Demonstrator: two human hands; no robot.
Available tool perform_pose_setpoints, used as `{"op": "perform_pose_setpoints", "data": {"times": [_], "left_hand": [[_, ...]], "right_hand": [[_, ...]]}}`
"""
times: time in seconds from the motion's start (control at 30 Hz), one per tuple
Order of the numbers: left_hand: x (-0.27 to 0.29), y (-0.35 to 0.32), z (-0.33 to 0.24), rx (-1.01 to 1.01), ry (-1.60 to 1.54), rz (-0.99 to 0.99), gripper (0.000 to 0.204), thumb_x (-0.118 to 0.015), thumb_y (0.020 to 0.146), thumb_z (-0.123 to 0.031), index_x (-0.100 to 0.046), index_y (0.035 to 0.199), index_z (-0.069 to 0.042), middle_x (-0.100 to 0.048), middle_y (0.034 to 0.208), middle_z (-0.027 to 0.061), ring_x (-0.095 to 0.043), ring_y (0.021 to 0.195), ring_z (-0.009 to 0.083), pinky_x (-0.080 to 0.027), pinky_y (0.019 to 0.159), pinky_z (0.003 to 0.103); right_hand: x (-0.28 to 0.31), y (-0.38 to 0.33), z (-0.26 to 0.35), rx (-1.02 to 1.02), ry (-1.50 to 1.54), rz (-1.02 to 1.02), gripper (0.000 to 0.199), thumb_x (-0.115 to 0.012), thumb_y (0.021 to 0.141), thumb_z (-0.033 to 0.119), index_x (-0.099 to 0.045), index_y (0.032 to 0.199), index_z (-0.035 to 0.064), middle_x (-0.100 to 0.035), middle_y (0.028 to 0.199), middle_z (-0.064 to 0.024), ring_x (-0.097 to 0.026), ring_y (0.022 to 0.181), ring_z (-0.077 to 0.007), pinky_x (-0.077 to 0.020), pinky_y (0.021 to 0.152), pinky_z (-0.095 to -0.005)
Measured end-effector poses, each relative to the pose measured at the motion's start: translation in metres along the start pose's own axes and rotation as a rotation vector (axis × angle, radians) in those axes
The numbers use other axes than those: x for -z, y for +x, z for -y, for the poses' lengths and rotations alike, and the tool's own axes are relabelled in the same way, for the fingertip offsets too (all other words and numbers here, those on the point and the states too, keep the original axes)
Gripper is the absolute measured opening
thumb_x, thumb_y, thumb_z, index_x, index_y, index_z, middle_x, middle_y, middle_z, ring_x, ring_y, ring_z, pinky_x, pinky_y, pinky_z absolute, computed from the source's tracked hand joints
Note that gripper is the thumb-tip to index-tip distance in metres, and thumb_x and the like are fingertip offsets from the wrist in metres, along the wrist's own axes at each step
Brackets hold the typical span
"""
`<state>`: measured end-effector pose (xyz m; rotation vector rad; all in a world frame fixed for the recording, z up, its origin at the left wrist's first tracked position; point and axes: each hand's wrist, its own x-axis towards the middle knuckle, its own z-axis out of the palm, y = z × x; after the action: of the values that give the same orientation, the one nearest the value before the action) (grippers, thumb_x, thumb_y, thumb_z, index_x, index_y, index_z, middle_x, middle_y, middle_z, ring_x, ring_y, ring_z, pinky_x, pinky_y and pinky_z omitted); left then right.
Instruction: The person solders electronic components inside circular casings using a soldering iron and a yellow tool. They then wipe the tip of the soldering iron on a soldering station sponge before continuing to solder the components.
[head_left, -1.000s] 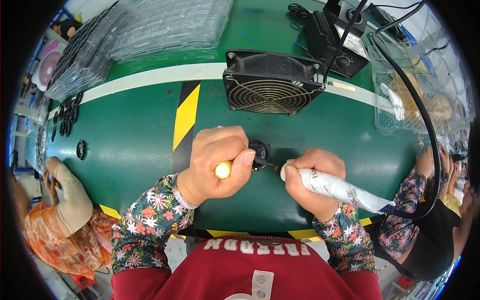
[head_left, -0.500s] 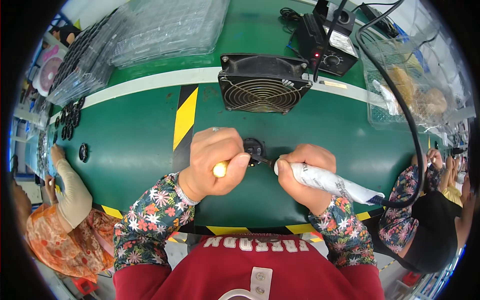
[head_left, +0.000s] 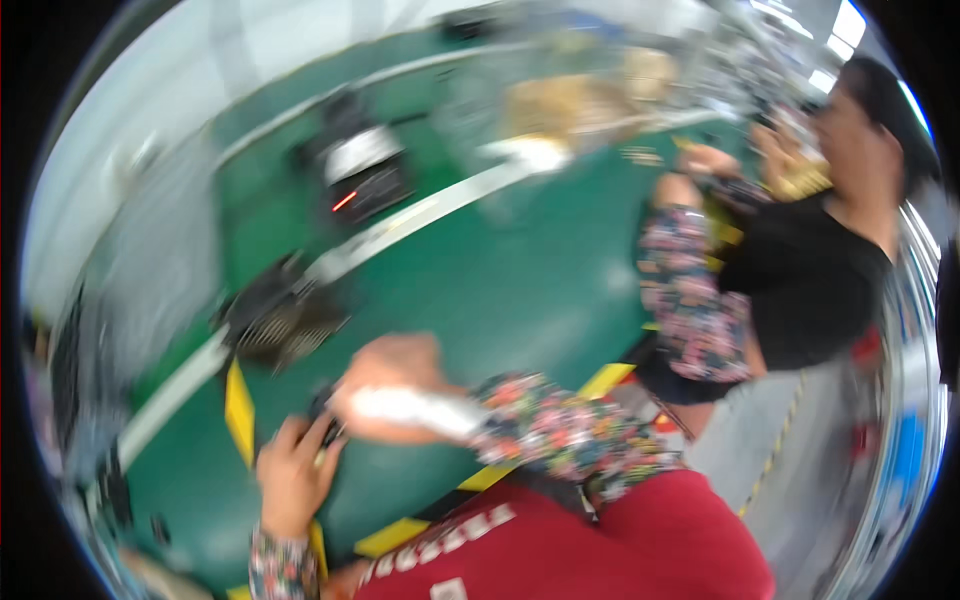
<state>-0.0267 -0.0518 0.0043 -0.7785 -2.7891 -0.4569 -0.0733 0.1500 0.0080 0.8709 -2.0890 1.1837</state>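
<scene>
Frame motion-blurred. Right hand (head_left: pixel 400 385) wraps closed around a white, pen-shaped tool (head_left: pixel 410 405); long axis near horizontal, tip toward a small black part (head_left: pixel 325 405) over the green bench (head_left: pixel 500 280). Left hand (head_left: pixel 295 480) pinches that part.

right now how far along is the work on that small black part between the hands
Nothing shows as finished. In hand: the left hand holds the small black part on the green bench, and the right hand keeps a white-wrapped tool against it. The picture is too blurred to judge what is left.
</scene>
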Motion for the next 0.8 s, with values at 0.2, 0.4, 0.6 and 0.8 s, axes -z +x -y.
{"op": "perform_pose_setpoints", "data": {"times": [0.2, 0.4, 0.6, 0.8], "left_hand": [[-0.033, 0.031, -0.028, -0.205, -0.236, 0.06, 0.028, -0.061, 0.073, -0.005, -0.06, 0.101, 0.0, -0.058, 0.102, 0.0211, -0.059, 0.084, 0.0381, -0.048, 0.073, 0.041], [-0.047, 0.056, -0.076, -0.456, -0.087, 0.11, 0.05, -0.056, 0.074, -0.008, -0.045, 0.122, 0.003, -0.054, 0.113, 0.022, -0.053, 0.102, 0.0361, -0.043, 0.083, 0.043], [-0.037, 0.041, -0.073, -0.568, -0.167, 0.061, 0.025, -0.064, 0.073, -0.024, -0.063, 0.094, -0.011, -0.06, 0.072, 0.0151, -0.057, 0.064, 0.035, -0.044, 0.055, 0.043], [-0.026, 0.029, -0.078, -0.613, -0.189, 0.026, 0.018, -0.06, 0.076, -0.018, -0.062, 0.091, -0.009, -0.06, 0.075, 0.0174, -0.057, 0.065, 0.0366, -0.045, 0.058, 0.045]], "right_hand": [[-0.017, 0.005, 0.001, 0.182, 0.137, -0.431, 0.018, -0.067, 0.06, 0.009, -0.049, 0.063, 0.0092, -0.047, 0.061, -0.0056, -0.051, 0.055, -0.0243, -0.0388, 0.049, -0.0338], [0.001, -0.003, -0.004, -0.01, 0.211, -0.487, 0.022, -0.062, 0.069, 0.014, -0.044, 0.062, 0.0045, -0.043, 0.058, -0.0107, -0.047, 0.055, -0.0305, -0.0364, 0.049, -0.0375], [-0.007, -0.024, 0.008, 0.021, 0.054, -0.383, 0.022, -0.063, 0.074, 0.019, -0.048, 0.069, 0.0038, -0.045, 0.063, -0.0109, -0.049, 0.06, -0.0296, -0.0387, 0.052, -0.0371], [-0.003, -0.041, 0.025, -0.126, 0.06, -0.264, 0.026, -0.063, 0.075, 0.028, -0.052, 0.077, 0.0047, -0.048, 0.072, -0.0107, -0.052, 0.069, -0.0302, -0.0413, 0.058, -0.0381]]}}
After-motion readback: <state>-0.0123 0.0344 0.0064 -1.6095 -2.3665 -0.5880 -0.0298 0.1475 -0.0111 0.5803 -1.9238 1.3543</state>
